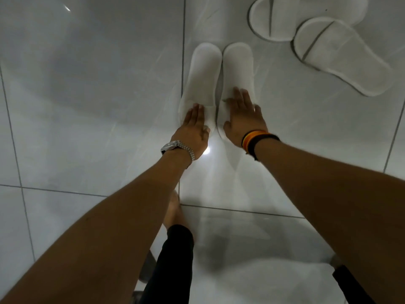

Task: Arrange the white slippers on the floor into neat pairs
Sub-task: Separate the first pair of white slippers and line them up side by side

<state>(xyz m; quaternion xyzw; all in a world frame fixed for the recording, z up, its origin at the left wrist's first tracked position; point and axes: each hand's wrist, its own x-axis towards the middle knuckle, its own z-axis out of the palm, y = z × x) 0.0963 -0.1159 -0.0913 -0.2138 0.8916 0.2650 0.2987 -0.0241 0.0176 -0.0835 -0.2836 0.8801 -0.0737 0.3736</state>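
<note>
Two white slippers lie side by side on the tiled floor, pointing away from me: the left one (202, 73) and the right one (237, 69). My left hand (194, 130), with a silver watch on its wrist, rests flat on the near end of the left slipper. With dark and orange bands at its wrist, my right hand (243, 119) lies flat on the near end of the right slipper, fingers spread. Neither hand grips anything. Two more white slippers lie at the top right, one (285, 18) partly under the other (341, 55), both askew.
The floor (87, 106) is glossy pale grey tile with dark grout lines and a bright light reflection near my left wrist. My bare foot (173, 213) and a black trouser leg (173, 260) show below between my forearms.
</note>
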